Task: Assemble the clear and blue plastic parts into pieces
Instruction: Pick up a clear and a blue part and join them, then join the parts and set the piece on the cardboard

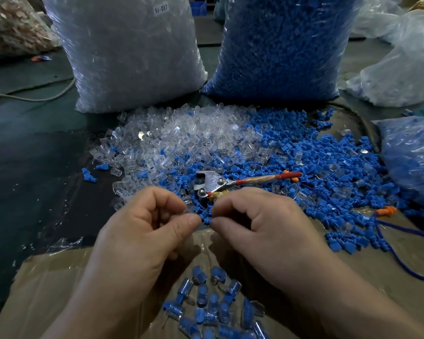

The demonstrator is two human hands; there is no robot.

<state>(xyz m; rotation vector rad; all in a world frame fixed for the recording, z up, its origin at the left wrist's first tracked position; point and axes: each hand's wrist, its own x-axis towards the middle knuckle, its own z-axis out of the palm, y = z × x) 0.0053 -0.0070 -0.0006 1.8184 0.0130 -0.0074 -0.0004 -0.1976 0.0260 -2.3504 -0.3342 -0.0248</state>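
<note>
A dark surface (34, 148) carries a sheet of cardboard (47, 285) under tape, and both hands work above its far edge. The left hand (142, 223) has thumb and forefinger pressed together on what looks like a clear part (188, 209). That part is glassy, mostly covered by the fingertips and hard to tell from the heap behind it. The right hand (262, 223) pinches a ribbed blue part (205, 219) between thumb and forefinger. Only the stretch between the two thumbs shows, and its left end touches the left thumb tip. The other fingers of both hands are curled under and hidden.

Just beyond the knuckles lie pliers (220, 183) with a red handle; their lower handle runs behind the right hand. Past them spread loose clear parts (181, 133), ahead of the left hand, and loose blue parts (316, 155), ahead of and right of the right hand. The two heaps mix where they meet.

Below the wrists, between the forearms, sit finished pieces (213, 307), blue inside clear, the nearest cut off by the frame edge. Two big bags stand farthest away, one of clear stock (132, 52), one of blue (279, 45), both with their tops out of view.
</note>
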